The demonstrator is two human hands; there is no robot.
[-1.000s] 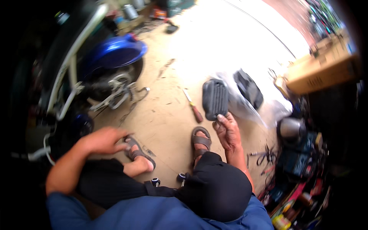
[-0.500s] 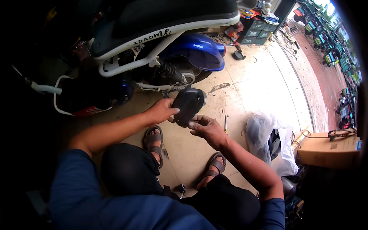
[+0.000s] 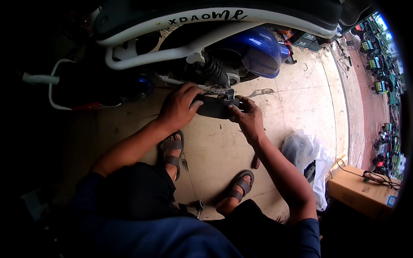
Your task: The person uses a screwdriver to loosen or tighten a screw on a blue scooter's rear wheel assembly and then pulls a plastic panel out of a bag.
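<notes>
A black plastic cover is held between my two hands, low beside the rear wheel of an electric scooter. My left hand grips its left end, thumb on the near face. At the right end my right hand pinches it between thumb and fingers. The cover is tilted so its long narrow side faces me, against or just in front of the metal bracket below the black shock absorber. Whether it touches the bracket I cannot tell. The scooter's blue rear fender is above and to the right.
A clear plastic bag with dark things in it lies at the right, next to a cardboard box with a black cable on top. A tool with a round dark head lies between my feet. Parked scooters line the pavement outside.
Both hands have brought the cover up and forward to the scooter's wheel hub area, turning it from broad face to narrow side. The view has moved closer to the scooter.
</notes>
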